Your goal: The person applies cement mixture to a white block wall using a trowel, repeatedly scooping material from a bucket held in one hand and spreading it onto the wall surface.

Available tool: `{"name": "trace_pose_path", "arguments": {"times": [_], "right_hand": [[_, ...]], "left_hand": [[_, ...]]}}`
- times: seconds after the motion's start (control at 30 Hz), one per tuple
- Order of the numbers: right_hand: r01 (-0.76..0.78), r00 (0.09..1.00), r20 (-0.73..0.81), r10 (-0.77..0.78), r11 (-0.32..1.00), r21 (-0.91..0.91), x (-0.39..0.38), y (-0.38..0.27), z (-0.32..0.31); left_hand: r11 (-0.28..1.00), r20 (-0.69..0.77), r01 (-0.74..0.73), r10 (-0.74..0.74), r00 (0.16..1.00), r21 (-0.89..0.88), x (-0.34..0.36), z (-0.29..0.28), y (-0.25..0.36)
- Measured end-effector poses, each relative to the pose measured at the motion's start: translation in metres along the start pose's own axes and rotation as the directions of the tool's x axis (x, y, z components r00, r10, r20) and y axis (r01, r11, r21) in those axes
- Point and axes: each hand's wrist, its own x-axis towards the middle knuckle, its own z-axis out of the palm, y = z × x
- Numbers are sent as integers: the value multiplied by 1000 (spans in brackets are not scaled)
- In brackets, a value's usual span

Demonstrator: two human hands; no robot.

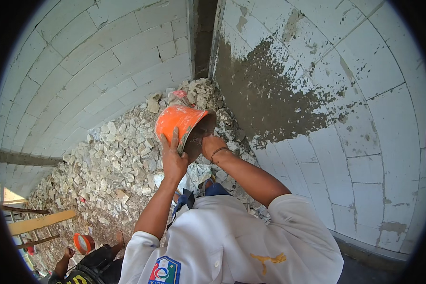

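An orange bucket (179,121) smeared with grey mortar is tipped on its side in front of me, its mouth turned to the right and toward me. My left hand (174,158) supports it from below, fingers spread up along the outer wall near the rim. At the bucket's dark mouth is my right hand (214,146), a band round the wrist; its fingers go inside and are hidden, so their grip does not show. Wet grey mortar (270,97) covers a splattered patch of the block wall (326,151) to the right.
Broken block rubble (113,161) covers the ground around me. A second block wall (104,57) rises at the left, with a narrow dark gap (205,38) between the walls. At lower left, another person (92,265) is beside a smaller orange bucket (84,243) and a yellowish plank (42,222).
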Motion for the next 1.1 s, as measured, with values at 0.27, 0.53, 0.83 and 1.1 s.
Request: {"name": "trace_pose_path", "arguments": {"times": [0.27, 0.53, 0.83, 1.1], "right_hand": [[112, 981, 61, -186, 787, 607, -41, -1, 1], [57, 995, -87, -44, 986, 156, -18, 8, -29], [719, 678, -169, -715, 597, 357, 3, -61, -101], [-398, 880, 466, -97, 385, 833, 173, 174, -145]], "left_hand": [[984, 199, -89, 118, 973, -152, 7, -24, -24], [509, 162, 344, -368, 916, -789, 11, 13, -27], [381, -57, 355, -746, 664, -853, -89, 8, -206], [167, -27, 507, -962, 272, -846, -188, -27, -228]]}}
